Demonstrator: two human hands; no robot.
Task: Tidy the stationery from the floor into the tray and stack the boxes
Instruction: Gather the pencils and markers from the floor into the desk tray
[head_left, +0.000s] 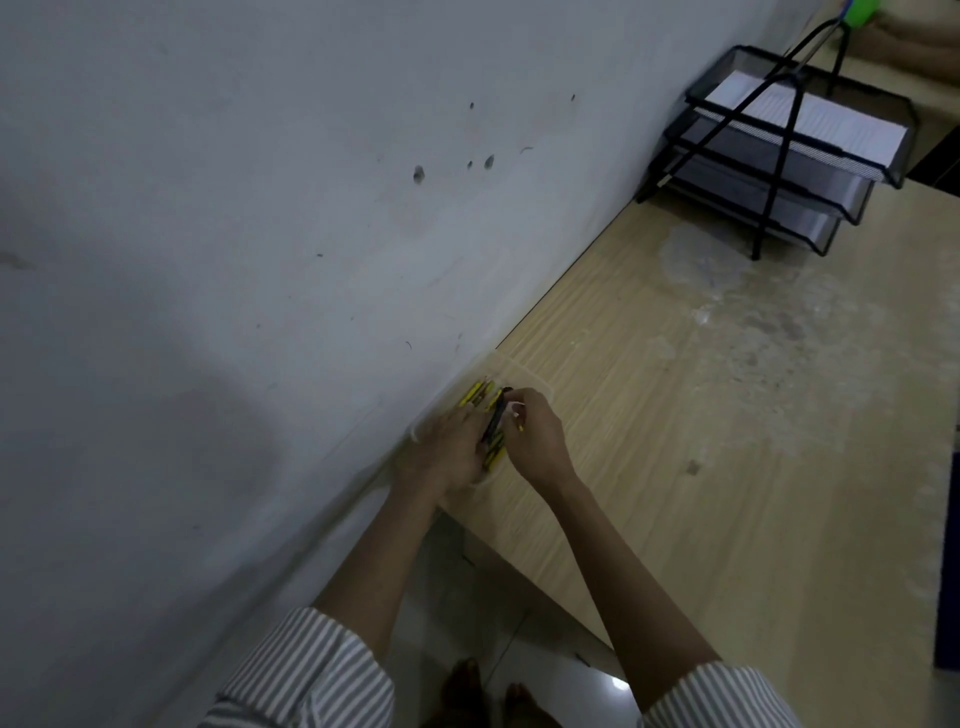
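Pencils, yellow and black (491, 415), lay in a shallow clear plastic tray (524, 375) at the desk corner beside the wall. My left hand (445, 451) rested flat on them, fingers together; my right hand (535, 434) pinched some small thing I could not identify. Their long axis ran along the wall, tips pointing away from me. I judged it best to keep them parallel.

Nothing readable here. The white paper (810, 117) in the top tier of the black mesh tray (769, 171), upper right of the frame, shows only fine grey lines, too small to make out as words. The yellow-and-black pencils (475, 393) in the lower middle carry no print that can be told. The wall (260, 234) on the left bears only dark marks and scuffs, no writing.
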